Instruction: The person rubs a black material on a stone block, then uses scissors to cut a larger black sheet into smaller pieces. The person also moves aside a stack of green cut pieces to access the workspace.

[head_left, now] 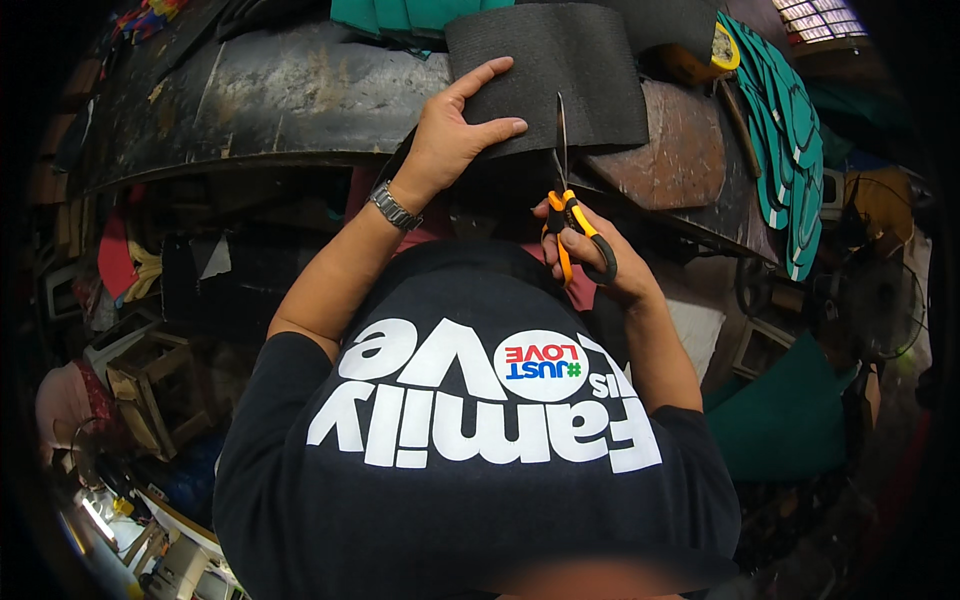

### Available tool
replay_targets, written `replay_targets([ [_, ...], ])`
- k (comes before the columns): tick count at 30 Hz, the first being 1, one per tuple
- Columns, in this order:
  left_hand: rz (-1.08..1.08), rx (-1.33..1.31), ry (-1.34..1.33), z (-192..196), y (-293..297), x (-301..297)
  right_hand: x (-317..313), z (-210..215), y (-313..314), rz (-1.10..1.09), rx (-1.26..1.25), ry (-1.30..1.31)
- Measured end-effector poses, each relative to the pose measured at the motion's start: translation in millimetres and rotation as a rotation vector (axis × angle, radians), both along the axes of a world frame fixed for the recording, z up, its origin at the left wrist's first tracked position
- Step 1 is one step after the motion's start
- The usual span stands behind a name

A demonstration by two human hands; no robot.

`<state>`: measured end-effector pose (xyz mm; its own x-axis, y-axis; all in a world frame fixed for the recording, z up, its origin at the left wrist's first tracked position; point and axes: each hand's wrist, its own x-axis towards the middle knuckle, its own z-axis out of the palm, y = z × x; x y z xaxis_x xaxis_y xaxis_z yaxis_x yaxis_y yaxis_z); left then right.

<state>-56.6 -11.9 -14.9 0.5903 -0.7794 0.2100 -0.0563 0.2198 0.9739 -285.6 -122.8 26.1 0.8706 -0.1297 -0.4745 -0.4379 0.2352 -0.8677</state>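
A black textured sheet (510, 90) lies on the worktable and reaches over its near edge. My left hand (450, 135), a metal watch on its wrist, rests on the sheet's left side, thumb and index finger stretched out and apart; its other fingers are mostly hidden. In my right hand (600, 250) is a pair of scissors (563, 215) with yellow, orange and black handles, the fingers closed round them. Pointing away from me, the blades are spread slightly at the sheet's near edge, with one blade over its surface. The other blade's tip is hard to make out.
A brown flat piece (665, 145) lies right of the sheet. Green cut pieces (785, 130) are stacked at the table's right end, beside a yellow and black tape measure (715, 50). More green pieces (400, 15) sit at the back. A fan (880, 300) stands at right.
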Motion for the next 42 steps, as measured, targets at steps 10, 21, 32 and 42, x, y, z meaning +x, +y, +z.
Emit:
replay_targets([
  [10,-0.012,0.029,-0.012,3,3,-2,2,4,9,-0.108,-0.038,-0.015],
  [21,-0.016,0.037,-0.111,7,7,-5,10,19,5,-0.125,-0.027,0.034],
  [32,0.034,0.008,-0.122,4,9,-8,23,26,6,-0.163,-0.039,0.067],
  [42,-0.033,-0.025,-0.043,11,9,-10,35,40,-13,-0.135,0.032,0.06],
])
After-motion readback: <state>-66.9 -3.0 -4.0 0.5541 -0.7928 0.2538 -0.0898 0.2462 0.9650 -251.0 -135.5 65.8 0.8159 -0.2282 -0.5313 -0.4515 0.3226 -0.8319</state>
